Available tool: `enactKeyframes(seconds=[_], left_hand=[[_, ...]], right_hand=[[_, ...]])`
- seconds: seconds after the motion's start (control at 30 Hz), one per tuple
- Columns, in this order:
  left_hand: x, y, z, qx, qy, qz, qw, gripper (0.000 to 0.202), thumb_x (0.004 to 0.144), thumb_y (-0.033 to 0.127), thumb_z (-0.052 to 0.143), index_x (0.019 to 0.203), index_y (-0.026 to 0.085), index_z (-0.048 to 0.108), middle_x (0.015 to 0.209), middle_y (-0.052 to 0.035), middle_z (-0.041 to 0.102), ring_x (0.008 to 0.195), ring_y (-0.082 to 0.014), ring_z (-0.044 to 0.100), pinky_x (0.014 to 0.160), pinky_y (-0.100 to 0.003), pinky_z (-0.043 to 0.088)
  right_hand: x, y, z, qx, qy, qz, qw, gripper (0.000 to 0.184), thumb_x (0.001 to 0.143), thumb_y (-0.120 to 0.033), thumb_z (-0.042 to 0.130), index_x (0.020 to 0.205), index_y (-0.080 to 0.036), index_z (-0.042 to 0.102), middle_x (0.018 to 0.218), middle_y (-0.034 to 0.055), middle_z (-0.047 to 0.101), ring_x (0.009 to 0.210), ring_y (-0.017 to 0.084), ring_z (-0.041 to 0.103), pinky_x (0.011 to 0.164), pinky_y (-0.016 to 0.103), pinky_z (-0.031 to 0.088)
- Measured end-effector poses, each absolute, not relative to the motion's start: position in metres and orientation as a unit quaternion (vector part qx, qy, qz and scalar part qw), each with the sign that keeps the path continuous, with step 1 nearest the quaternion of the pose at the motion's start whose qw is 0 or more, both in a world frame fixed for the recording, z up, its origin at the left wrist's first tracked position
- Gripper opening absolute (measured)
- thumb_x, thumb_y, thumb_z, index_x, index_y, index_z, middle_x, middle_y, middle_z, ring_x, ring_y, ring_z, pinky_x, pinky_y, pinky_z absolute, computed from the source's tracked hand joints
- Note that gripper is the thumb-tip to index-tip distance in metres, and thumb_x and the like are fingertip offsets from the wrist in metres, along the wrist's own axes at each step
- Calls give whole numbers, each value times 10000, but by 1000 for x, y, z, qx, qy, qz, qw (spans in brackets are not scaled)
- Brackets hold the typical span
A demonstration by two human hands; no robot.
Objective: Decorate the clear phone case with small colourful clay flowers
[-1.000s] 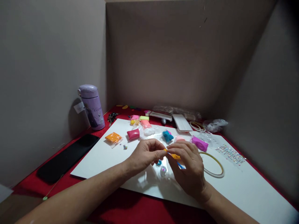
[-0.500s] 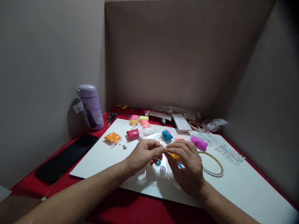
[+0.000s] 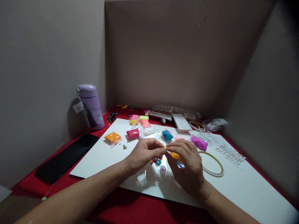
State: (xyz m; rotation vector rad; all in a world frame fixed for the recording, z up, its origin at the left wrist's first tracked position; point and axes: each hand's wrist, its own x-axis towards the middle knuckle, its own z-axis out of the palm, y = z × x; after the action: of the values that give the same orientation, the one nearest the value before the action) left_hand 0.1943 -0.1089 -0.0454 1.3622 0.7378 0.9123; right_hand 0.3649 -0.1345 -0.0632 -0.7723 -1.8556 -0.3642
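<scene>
My left hand (image 3: 144, 154) is closed, thumb and forefinger pinching at a small orange lump of clay (image 3: 164, 148). Close against it, my right hand (image 3: 189, 166) grips a thin blue stick (image 3: 179, 164) whose upper end meets the lump. Fingertips of both hands nearly touch and partly cover the lump. Beneath them lies clear plastic (image 3: 149, 178) with a small blue piece (image 3: 158, 162) and a round pale piece with a pink centre (image 3: 163, 168). An orange clay packet (image 3: 174, 155) shows partly behind my right fingers.
On the white board (image 3: 105, 161) lie a crimson clay packet (image 3: 133, 134), an orange packet (image 3: 113, 137), a teal lump (image 3: 167, 136), a purple packet (image 3: 199, 143), a hoop (image 3: 221, 168) and a rhinestone sheet (image 3: 230, 153). A purple bottle (image 3: 92, 110) and black phone-like slab (image 3: 66, 158) stand left.
Both hands stay in almost the same place. The orange lump now shows a little more between the fingertips, and the right fingers have shifted slightly.
</scene>
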Motion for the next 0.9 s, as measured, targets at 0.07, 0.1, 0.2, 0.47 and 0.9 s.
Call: enactKeyframes(seconds=[0.07, 0.1, 0.2, 0.47, 0.9], left_hand=[[194, -109, -45, 591, 318, 400, 625, 330, 702, 412, 748, 774, 112, 630, 565, 15, 567, 473, -68, 474, 456, -198, 343], [195, -109, -44, 592, 317, 402, 622, 324, 709, 411, 741, 762, 113, 627, 558, 17, 562, 471, -68, 472, 455, -198, 342], [195, -110, -43, 600, 315, 407, 613, 312, 728, 411, 722, 737, 116, 620, 552, 18, 556, 474, -69, 470, 452, -197, 340], [197, -112, -43, 623, 327, 408, 582, 306, 767, 419, 674, 731, 118, 627, 564, 13, 549, 469, -65, 438, 458, -204, 331], [197, -112, -45, 636, 319, 439, 548, 212, 774, 333, 685, 765, 127, 635, 621, 20, 571, 492, -61, 459, 474, -201, 367]], right_hand=[[365, -135, -63, -324, -776, -149, 520, 180, 776, -83, 651, 911, -198, 625, 877, 54, 696, 860, 225, 606, 775, 411, 469], [365, -135, -63, -325, -778, -146, 518, 179, 780, -88, 646, 917, -201, 626, 881, 52, 696, 863, 224, 607, 778, 410, 469], [365, -135, -63, -325, -782, -140, 512, 188, 790, -94, 633, 945, -201, 624, 889, 53, 696, 863, 225, 608, 789, 418, 466], [367, -135, -64, -333, -781, -141, 509, 189, 794, -87, 629, 944, -202, 624, 892, 55, 695, 870, 229, 606, 785, 418, 464], [366, -136, -64, -347, -780, -116, 508, 167, 804, -119, 612, 953, -194, 618, 891, 60, 685, 865, 232, 607, 794, 422, 460]])
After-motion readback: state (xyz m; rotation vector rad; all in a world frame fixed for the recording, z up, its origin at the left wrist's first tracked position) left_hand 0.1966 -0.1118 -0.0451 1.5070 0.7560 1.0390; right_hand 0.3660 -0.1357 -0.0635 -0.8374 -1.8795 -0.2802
